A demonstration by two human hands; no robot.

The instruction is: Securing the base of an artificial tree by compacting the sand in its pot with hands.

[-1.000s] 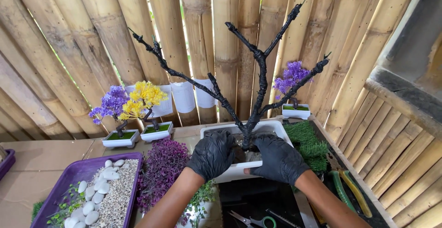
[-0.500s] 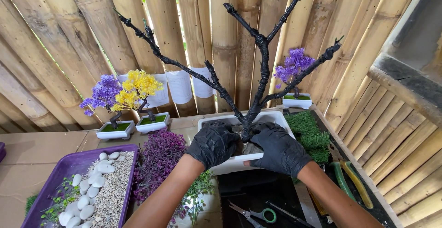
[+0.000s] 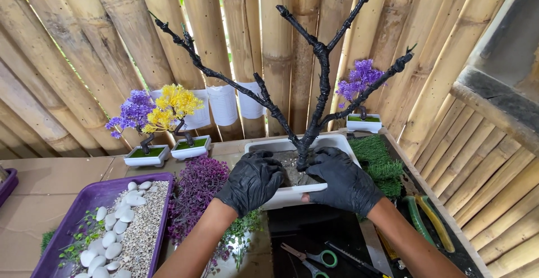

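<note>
bare black tree [image 3: 314,87] upright in white tray [image 3: 342,141], branches forking upward.

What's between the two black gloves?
In the head view, the base of the bare black tree trunk stands between the left hand and right hand, set in grey fill inside the white tray.

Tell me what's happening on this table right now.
A person in black gloves has both hands on a white tray holding a bare black tree. The left hand and right hand press the grey filling at the trunk's base. Small potted trees with purple and yellow blossoms stand behind, a purple tray of pebbles sits to the left, and scissors lie in front.
</note>
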